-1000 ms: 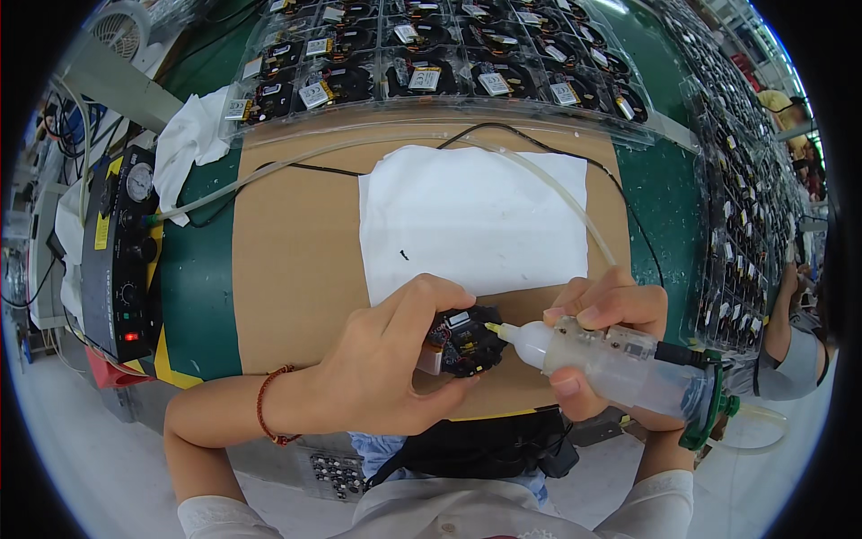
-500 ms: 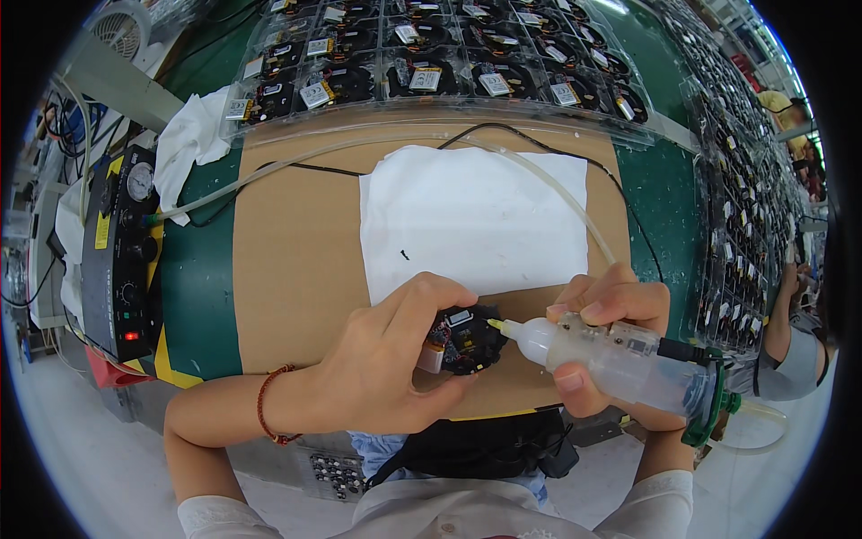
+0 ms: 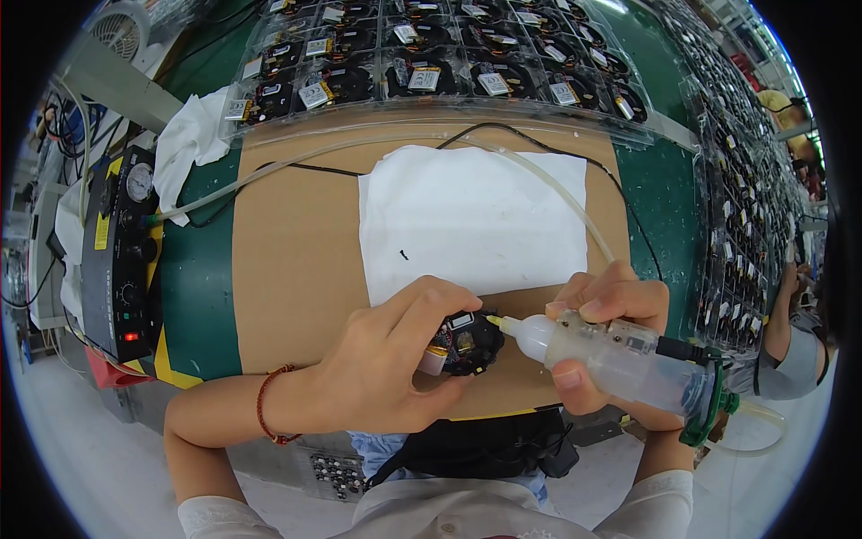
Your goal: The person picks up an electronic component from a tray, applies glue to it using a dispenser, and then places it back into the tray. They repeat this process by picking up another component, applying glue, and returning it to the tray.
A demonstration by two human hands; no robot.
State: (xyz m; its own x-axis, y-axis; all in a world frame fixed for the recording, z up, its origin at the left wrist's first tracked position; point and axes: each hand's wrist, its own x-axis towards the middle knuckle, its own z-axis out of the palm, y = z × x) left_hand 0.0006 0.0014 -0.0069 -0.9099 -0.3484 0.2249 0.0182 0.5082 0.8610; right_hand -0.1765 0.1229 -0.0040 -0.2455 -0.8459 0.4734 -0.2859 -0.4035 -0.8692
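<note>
My left hand (image 3: 400, 350) is closed around a round black electronic housing (image 3: 471, 346), thumb below and fingers above. A small silver battery pack and wires show at the housing's left side, by my palm. My right hand (image 3: 611, 332) grips a translucent glue dispensing syringe (image 3: 611, 359) that lies almost level. Its yellow tip (image 3: 496, 321) points left and meets the upper right rim of the housing; whether it touches cannot be made out. A green cap with a hose closes the syringe's right end.
A white paper sheet (image 3: 471, 220) lies on brown cardboard (image 3: 292, 260). A clear tray (image 3: 440, 112) of similar housings stands behind, and stacked trays (image 3: 736, 216) rise at the right. At left is a black dispenser box (image 3: 126, 251) with a gauge; its hose (image 3: 305, 157) arches across. Another person's arm (image 3: 781, 319) shows far right.
The housing has turned slightly in my left fingers. My right hand and the syringe have shifted only a touch, with the tip still at the rim.
</note>
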